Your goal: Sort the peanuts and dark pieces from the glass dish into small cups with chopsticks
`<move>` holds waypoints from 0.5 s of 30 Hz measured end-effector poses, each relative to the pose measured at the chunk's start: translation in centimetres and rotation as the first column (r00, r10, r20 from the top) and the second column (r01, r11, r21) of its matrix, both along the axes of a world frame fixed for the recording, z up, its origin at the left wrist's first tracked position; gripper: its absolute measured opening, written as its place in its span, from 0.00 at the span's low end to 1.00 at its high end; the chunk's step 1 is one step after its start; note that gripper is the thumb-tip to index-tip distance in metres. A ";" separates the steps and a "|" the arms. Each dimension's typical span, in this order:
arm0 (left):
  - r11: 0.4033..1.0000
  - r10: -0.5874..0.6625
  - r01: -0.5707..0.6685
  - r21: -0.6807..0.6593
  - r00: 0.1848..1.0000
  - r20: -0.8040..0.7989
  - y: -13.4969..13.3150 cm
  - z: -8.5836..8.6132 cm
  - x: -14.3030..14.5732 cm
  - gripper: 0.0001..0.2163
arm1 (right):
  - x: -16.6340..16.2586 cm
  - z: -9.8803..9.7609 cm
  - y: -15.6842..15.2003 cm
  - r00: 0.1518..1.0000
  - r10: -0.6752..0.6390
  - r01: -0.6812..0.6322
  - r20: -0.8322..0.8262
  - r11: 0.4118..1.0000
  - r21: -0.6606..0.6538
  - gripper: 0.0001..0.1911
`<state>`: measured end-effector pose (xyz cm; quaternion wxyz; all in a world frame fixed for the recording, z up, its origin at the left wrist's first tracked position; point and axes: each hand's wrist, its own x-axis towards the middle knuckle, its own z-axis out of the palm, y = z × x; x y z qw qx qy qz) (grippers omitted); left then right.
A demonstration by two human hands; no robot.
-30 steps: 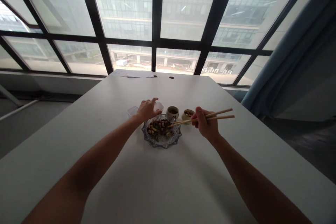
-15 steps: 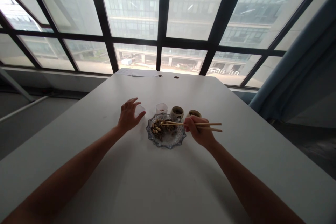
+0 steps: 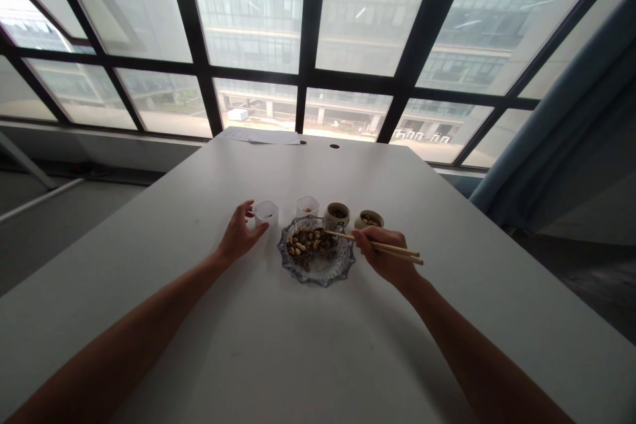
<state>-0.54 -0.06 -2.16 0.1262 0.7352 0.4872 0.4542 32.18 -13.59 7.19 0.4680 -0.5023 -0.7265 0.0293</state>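
Observation:
My left hand [image 3: 241,233] curls round the left side of a small clear plastic cup [image 3: 267,212], thumb in front and fingertips at its back left. A pair of wooden chopsticks [image 3: 392,250] is gripped in my right hand [image 3: 385,253]. Their tips reach over the far right part of a scalloped glass bowl [image 3: 325,276]; whether they pinch anything is too small to tell. Peanuts [image 3: 299,247] and darker seeds or shells lie mixed in the bowl, mostly towards its left and back.
Behind the bowl stand a second clear cup [image 3: 308,205] with a little in it, a small ceramic cup [image 3: 337,214] with dark contents, and another ceramic cup [image 3: 370,218] holding peanuts. Papers [image 3: 263,138] lie at the white table's [image 3: 278,358] far edge, by the windows.
My left hand has come down and back from above the left plastic cup to its side. My right hand has lowered slightly, drawing the chopstick tips rightward from over the peanuts.

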 end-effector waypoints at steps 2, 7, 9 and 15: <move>1.000 -0.007 0.007 -0.008 1.000 -0.004 -0.1 0.1 0.0 0.31 | -0.1 0.0 0.0 1.000 0.007 -0.007 0.001 1.000 -0.017 0.22; 1.000 -0.012 0.011 -0.029 1.000 -0.024 -0.2 0.1 0.2 0.30 | -0.1 -0.1 -0.2 0.998 0.044 -0.046 -0.037 0.997 -0.061 0.22; 0.999 -0.020 0.019 -0.032 1.000 -0.023 -0.2 0.1 0.2 0.29 | 0.1 -0.6 -0.1 0.995 0.029 -0.039 -0.100 0.994 -0.100 0.22; 0.998 -0.027 0.026 -0.051 1.000 -0.012 0.1 0.0 0.1 0.30 | 0.6 -1.7 0.6 0.876 -0.077 -0.019 -0.476 0.981 -0.194 0.22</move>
